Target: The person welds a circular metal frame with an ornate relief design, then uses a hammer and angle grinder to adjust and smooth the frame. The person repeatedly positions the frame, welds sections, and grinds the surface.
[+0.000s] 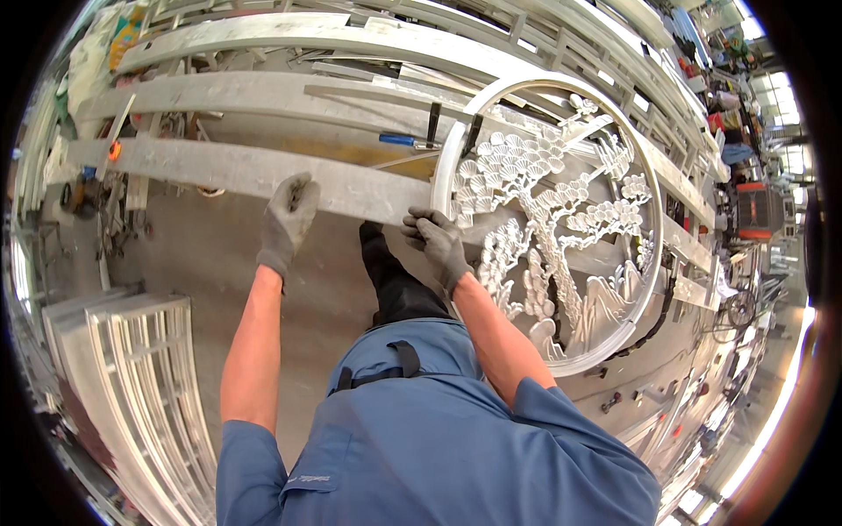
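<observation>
A round silver metal panel with a pine-tree relief inside its ring lies across the metal beams on the right. My left hand, in a grey glove, hangs over the near edge of the closest beam, its fingers curled. Whatever it may hold is too small to make out. My right hand, gloved alike, is beside the ring's left edge at the end of that beam. Its fingers are pressed together, and anything between them is hidden. Beyond the hands, a blue-handled tool rests by a black bar.
Several long metal beams run from left to right in front of me. A stack of metal frames leans at the lower left. An orange-and-black machine stands far right, and a yellow bottle is at the upper left.
</observation>
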A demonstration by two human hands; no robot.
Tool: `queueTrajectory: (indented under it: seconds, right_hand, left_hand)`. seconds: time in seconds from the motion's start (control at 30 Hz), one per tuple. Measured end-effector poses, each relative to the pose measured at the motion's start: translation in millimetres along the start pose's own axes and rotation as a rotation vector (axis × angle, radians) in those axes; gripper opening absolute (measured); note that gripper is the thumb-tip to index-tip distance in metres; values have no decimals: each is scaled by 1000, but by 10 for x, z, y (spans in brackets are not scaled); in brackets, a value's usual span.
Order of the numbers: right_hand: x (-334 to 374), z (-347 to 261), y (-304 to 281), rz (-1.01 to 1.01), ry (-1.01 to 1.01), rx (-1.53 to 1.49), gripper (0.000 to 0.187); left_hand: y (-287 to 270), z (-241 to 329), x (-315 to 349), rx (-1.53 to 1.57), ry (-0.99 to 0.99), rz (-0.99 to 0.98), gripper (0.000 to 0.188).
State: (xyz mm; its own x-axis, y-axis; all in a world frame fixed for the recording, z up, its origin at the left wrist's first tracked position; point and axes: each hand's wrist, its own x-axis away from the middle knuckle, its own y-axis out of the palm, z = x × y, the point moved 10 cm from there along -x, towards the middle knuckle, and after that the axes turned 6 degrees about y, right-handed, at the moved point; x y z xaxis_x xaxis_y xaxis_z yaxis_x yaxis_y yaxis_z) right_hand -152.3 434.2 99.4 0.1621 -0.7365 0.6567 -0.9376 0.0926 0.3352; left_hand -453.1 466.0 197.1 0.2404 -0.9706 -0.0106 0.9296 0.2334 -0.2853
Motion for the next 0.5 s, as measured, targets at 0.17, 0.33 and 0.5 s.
queueTrajectory:
  seconds: [0.17, 0.33, 0.5]
  right_hand:
    - [-1414, -30, 61, 234, 40, -413, 45]
    - [-2553, 355, -454, 312, -146, -17, 25]
    - [-2613, 294, -113, 335, 118, -957, 17]
  left_hand:
    - [856, 314, -1348, -262, 166, -229, 44]
    - [2091, 220, -2125, -553, 185, -653, 54]
    - [3019, -65, -2372, -714, 366, -924, 59]
